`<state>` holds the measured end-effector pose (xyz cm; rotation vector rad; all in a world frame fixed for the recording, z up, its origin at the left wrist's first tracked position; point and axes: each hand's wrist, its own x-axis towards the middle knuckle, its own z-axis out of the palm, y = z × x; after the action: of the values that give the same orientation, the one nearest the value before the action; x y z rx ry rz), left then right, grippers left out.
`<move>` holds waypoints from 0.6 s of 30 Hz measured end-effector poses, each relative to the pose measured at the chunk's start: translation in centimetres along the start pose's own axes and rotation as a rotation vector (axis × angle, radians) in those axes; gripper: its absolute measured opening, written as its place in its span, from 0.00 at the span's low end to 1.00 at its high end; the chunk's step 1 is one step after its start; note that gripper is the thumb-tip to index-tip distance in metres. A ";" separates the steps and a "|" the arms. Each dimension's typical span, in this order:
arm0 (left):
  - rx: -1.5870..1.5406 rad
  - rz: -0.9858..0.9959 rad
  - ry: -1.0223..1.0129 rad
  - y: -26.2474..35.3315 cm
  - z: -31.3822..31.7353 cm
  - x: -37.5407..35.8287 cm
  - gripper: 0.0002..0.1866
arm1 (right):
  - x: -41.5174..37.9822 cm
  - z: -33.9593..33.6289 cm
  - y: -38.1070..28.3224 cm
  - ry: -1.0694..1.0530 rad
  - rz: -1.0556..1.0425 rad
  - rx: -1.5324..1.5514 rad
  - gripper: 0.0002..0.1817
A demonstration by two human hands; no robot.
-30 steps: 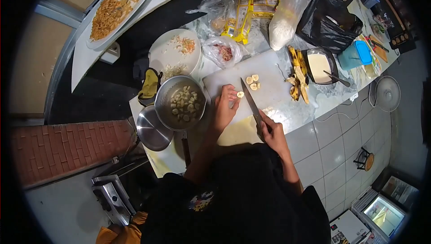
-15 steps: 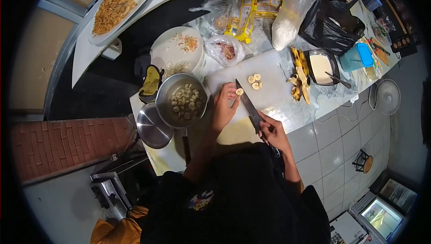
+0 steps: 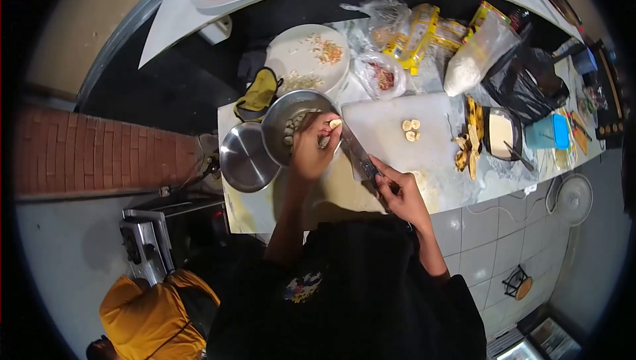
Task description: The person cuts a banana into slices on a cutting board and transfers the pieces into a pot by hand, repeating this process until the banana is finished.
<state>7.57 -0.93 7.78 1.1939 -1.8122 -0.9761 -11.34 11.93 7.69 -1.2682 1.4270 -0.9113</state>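
Note:
Over the right side of a metal pot [image 3: 270, 141], my left hand [image 3: 310, 149] is closed on a small banana piece [image 3: 335, 123], pinched at the fingertips. Cut banana pieces [image 3: 289, 138] lie inside the pot, partly hidden by that hand. My right hand [image 3: 402, 194] grips the handle of a large kitchen knife [image 3: 358, 154], its blade slanting up and left near the banana piece. Several banana slices [image 3: 411, 125] sit together on the white cutting board [image 3: 376, 113]. To the right of the board are banana peels [image 3: 472, 131].
A metal lid [image 3: 248, 158] lies left of the pot. Behind are a white plate with food scraps [image 3: 278, 52], bags of shredded food [image 3: 371, 88] and a flour-like powder [image 3: 460, 78]. A batter container [image 3: 497, 136] stands right. Another person in orange [image 3: 149, 317] is at lower left.
My left hand has moved left from the board to above the pot with the banana piece. The knife has moved with it toward the pot. The camera view has shifted.

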 end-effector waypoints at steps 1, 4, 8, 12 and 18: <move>0.015 -0.002 0.022 -0.3 -0.5 -0.1 0.12 | 0.2 0.1 -0.4 -0.015 -0.006 -0.005 0.23; 0.037 0.013 0.080 -2.0 -1.8 -0.4 0.13 | 0.7 0.1 -1.1 -0.022 -0.069 -0.126 0.23; 0.173 -0.098 0.050 -3.3 -2.9 -1.1 0.17 | 0.4 -0.9 -0.7 0.049 -0.041 -0.170 0.23; 0.359 0.061 0.032 -3.9 -3.0 -0.8 0.20 | -0.9 -3.1 0.7 0.189 -0.013 -0.090 0.23; -0.104 -0.002 -0.207 -0.2 1.3 0.0 0.18 | -3.8 -6.3 2.8 0.390 0.085 -0.090 0.23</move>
<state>6.54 -0.74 7.01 1.0634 -1.8940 -1.2175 -18.23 15.68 7.24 -1.1238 1.8291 -1.0869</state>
